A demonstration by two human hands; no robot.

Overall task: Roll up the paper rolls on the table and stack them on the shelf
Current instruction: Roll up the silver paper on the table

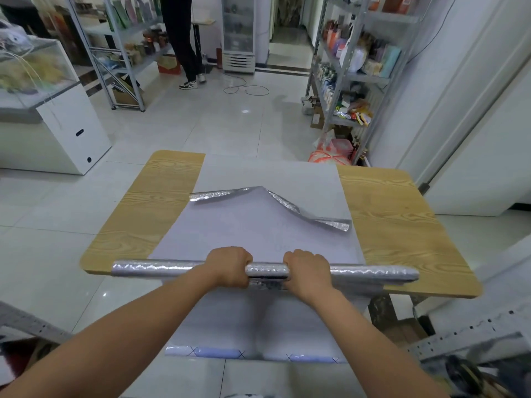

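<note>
A long silver foil-patterned paper roll lies across the near edge of the wooden table. My left hand and my right hand both grip it near its middle, knuckles up, a short gap between them. Its unrolled sheet stretches away over the table, white side up, and its far end curls back to show silver. A second pale sheet lies under it, and paper hangs off the near edge toward the floor.
A metal shelf rack with goods stands at the right, with bags at its foot. Another rack and a white chest counter are at the left. A person's legs stand at the back. Part of a perforated metal frame shows at lower right.
</note>
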